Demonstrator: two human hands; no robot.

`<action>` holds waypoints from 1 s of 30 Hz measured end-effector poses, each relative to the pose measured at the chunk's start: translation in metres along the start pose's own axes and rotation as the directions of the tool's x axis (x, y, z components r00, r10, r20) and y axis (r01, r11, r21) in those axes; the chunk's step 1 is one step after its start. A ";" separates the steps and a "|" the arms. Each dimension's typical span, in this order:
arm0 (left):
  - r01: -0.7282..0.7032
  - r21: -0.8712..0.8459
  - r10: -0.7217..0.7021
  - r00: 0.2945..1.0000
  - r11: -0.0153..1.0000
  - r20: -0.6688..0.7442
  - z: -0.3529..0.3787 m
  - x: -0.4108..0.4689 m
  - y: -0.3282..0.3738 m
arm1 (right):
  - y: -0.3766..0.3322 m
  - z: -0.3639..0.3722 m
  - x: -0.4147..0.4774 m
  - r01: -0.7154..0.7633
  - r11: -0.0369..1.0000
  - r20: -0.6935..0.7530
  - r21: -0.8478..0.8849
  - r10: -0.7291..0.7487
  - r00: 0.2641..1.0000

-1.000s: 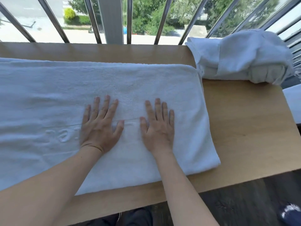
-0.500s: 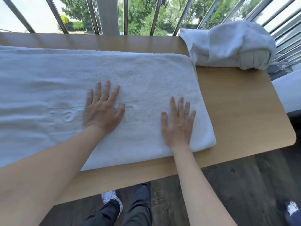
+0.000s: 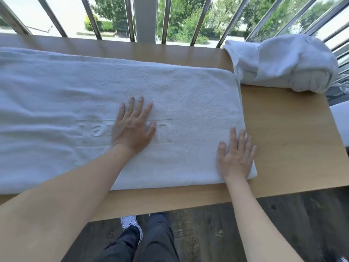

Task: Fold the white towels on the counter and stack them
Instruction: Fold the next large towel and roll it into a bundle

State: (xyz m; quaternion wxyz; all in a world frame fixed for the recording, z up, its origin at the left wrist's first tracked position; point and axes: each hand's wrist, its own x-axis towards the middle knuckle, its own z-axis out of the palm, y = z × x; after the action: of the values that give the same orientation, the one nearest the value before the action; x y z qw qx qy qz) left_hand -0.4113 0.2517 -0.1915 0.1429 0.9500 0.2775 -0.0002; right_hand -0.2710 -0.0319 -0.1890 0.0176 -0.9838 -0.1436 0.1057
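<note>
A large white towel (image 3: 75, 95) lies flat along the wooden counter (image 3: 290, 140), folded lengthwise, with raised lettering near its middle. My left hand (image 3: 135, 127) lies flat on the towel's middle, fingers spread, partly over the lettering. My right hand (image 3: 236, 157) presses flat on the towel's right end, its fingertips at the right edge. A second white towel (image 3: 287, 61) sits crumpled in a loose bundle at the counter's far right corner, touching the flat towel's far corner.
Metal railing bars (image 3: 166, 17) run along the counter's far edge. The counter's right end (image 3: 338, 167) and near edge drop to a dark wood floor (image 3: 245, 231). My legs and a white shoe (image 3: 130, 222) show below. Bare wood lies right of the towel.
My right hand has slid rightward across the towel from beside my left hand to the right end. The left hand has stayed near the middle.
</note>
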 end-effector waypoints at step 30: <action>-0.054 0.070 0.045 0.990 0.996 0.131 -0.075 -0.076 -0.276 | -0.368 0.055 -0.128 0.419 0.905 -0.043 0.070 -0.417 0.908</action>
State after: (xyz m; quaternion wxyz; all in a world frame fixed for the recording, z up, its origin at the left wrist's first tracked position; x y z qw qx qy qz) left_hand -0.6272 0.4537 -0.1883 0.1256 0.9592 0.2437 -0.0685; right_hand -0.5053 0.2838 -0.1927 0.0798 -0.9302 -0.3463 0.0916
